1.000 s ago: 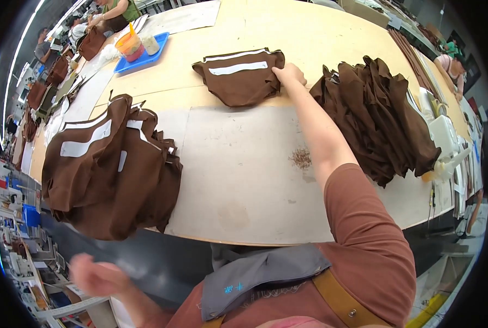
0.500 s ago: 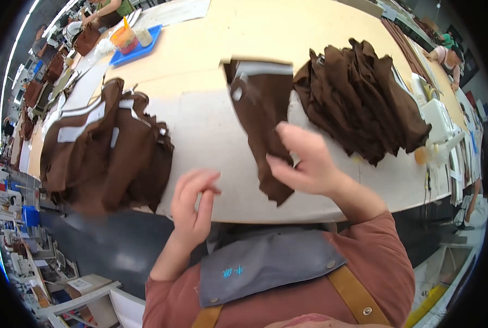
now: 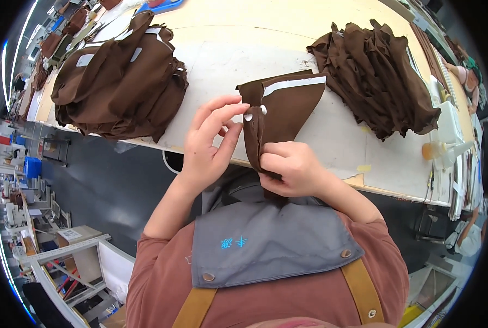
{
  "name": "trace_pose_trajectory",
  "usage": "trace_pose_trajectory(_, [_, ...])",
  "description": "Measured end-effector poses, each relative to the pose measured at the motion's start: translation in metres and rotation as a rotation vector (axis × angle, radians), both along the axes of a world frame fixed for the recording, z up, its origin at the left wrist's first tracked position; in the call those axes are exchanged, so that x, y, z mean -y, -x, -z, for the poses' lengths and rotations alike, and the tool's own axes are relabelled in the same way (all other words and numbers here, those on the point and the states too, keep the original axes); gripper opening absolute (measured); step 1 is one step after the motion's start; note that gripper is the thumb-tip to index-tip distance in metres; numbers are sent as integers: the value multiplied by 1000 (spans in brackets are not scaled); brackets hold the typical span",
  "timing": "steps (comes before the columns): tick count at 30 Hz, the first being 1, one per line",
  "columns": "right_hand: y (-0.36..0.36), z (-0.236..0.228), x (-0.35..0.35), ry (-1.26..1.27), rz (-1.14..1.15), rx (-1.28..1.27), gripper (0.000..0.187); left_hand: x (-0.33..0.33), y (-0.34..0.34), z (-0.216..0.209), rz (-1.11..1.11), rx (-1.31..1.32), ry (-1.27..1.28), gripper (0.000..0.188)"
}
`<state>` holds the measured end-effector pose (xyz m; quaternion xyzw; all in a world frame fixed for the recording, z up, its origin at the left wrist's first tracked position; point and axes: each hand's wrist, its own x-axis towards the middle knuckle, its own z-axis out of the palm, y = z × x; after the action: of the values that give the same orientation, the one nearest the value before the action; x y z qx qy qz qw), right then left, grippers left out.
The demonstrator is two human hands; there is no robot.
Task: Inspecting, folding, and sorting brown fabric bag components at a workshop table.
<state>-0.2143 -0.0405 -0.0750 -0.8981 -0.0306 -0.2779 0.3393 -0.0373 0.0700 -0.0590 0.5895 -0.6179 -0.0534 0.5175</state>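
A folded brown fabric piece point(image 3: 287, 112) with a white strip along its upper edge stands between my hands, over the table's near edge. My right hand point(image 3: 293, 168) is closed round its lower part, where the cloth gathers into a fold. At its left edge, beside small white round patches point(image 3: 248, 117), the fingertips of my left hand point(image 3: 210, 136) pinch the cloth. My left thumb is bent toward the fingers. Some of the lower end hangs below my right hand, partly hidden.
A pile of brown fabric pieces with white patches point(image 3: 121, 82) lies to the left. Another brown pile point(image 3: 372, 82) lies to the right, near a bottle with amber liquid point(image 3: 434, 151). A blue tray point(image 3: 167, 5) shows at the far edge. Other people are at the right.
The brown piece has come off the tabletop toward me and turned, its wide end now to the right. My right hand has closed on its lower part; my left hand has reached its edge.
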Motion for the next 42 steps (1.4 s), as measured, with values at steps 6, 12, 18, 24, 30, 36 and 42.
trace_pose_trajectory(6, [6, 1, -5, 181, -26, -13, 17, 0, -13, -10, 264, -52, -128, 32])
trace_pose_trajectory(12, [9, -10, -1, 222, -63, -93, 15, 14, -23, -20, 436, -45, -247, 32])
trace_pose_trajectory(18, [4, -13, 2, 199, -168, -94, 14, 26, -32, -30, 536, 96, -309, 35])
trace_pose_trajectory(24, [5, -44, 42, 140, -197, -51, 19, 22, -40, -37, 484, 292, -222, 28])
trace_pose_trajectory(30, [-34, -58, 84, 173, -96, 46, 31, 11, -37, -52, 486, 165, -339, 23])
trace_pose_trajectory(36, [-34, -62, 86, -101, -267, -189, 21, 3, -41, -55, 535, -27, -366, 23])
trace_pose_trajectory(42, [-24, -55, 80, -187, -276, -270, 10, 6, -40, -51, 476, 33, -396, 19])
